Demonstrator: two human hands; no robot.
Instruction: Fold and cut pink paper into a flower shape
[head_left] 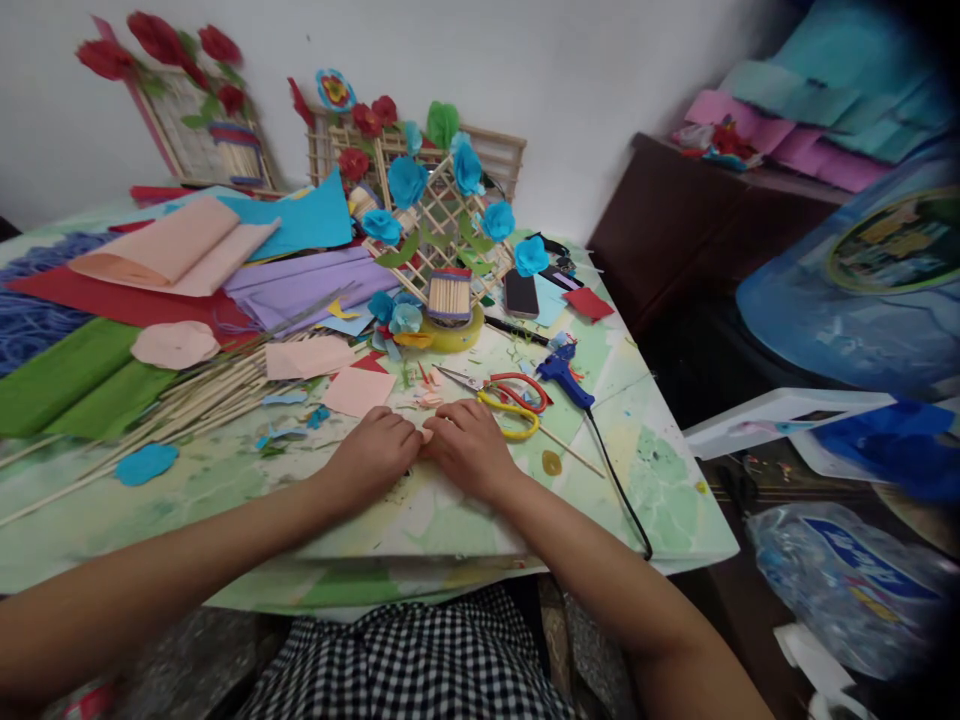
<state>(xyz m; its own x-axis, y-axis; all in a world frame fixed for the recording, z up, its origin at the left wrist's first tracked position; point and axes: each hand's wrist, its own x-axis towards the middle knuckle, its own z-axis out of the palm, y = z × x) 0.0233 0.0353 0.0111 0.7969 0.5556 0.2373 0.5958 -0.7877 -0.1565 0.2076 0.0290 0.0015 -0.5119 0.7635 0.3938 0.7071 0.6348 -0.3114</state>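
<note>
My left hand (375,448) and my right hand (471,445) meet low over the table's near side, both closed with their fingertips together. A small peach bit of paper (427,435) seems to be pinched between them, mostly hidden by the fingers. Just beyond lies a square of peach paper (358,391) among small scraps. Scissors (516,400) with red and yellow handles rest right behind my right hand. Farther right is a blue glue gun (566,378) with its black cord. A lattice of sticks with blue paper flowers (442,215) stands behind.
Thin sticks (202,395), a cut peach paper shape (175,344) and a blue one (146,463) lie left. Folded green paper (90,380) and purple paper (307,285) are behind. A tape roll (454,335) and phone (520,294) sit near the lattice. The table edge (697,500) is right.
</note>
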